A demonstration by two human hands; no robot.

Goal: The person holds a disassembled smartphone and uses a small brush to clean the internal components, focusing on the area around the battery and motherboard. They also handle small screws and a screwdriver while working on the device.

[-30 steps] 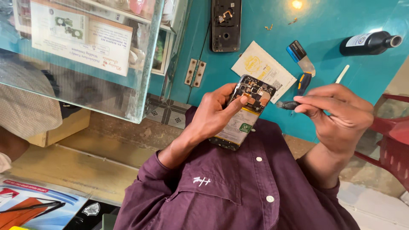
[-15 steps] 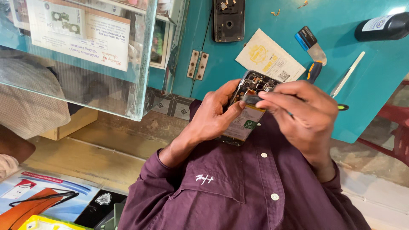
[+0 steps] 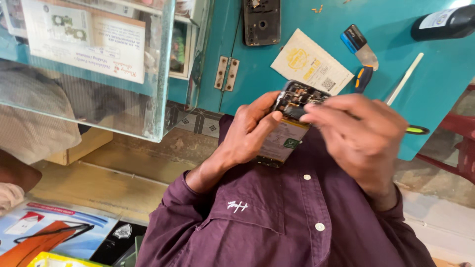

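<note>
My left hand point(image 3: 247, 129) grips an opened phone point(image 3: 289, 129) by its left edge. The phone's back is off, so a dark circuit board shows at the top and a pale battery below it. My right hand point(image 3: 357, 136) lies over the phone's upper right part, with its fingertips on the circuit board. It pinches a thin tool whose black and green end point(image 3: 418, 130) sticks out to the right. The tool's tip is hidden under my fingers. Both purple sleeves point(image 3: 257, 222) fill the lower part of the view.
On the teal worktop point(image 3: 247, 94) lie a black phone back point(image 3: 261, 21), a cream card point(image 3: 311, 66), a blue-handled scraper point(image 3: 359, 45), a white stick point(image 3: 404, 79) and a dark bottle point(image 3: 445, 22). A glass display case point(image 3: 94, 64) stands at the left, red furniture point(image 3: 460, 148) at the right.
My right hand has moved left from beside the phone onto its circuit board, bringing the thin tool with it. My left hand keeps its hold on the phone.
</note>
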